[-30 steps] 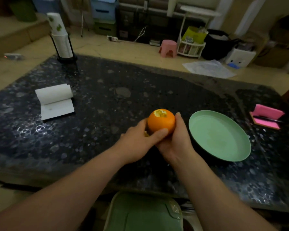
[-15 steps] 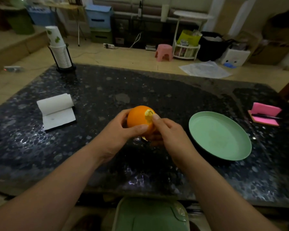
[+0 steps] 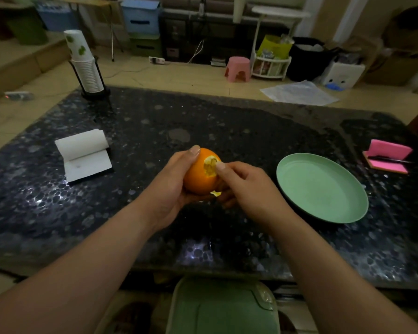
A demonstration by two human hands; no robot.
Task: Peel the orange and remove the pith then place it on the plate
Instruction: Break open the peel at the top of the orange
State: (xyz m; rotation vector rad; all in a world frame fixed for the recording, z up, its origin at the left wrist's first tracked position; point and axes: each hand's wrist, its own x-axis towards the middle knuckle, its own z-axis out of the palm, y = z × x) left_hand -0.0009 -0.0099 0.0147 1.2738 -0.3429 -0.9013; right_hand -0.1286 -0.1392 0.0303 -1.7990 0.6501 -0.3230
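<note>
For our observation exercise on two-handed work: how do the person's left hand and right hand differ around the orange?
The left hand wraps the orange from its left side and beneath; the right hand meets it at the bare patch, one tip on the peel's edge. The left hand carries the fruit; the right hand picks at it. Both hover over the table.

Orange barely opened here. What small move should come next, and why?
Probably the right hand should hook its thumb under the peel edge at the bare patch and tear a strip off, while the left hand steadies the orange; nearly all the peel remains on.
</note>
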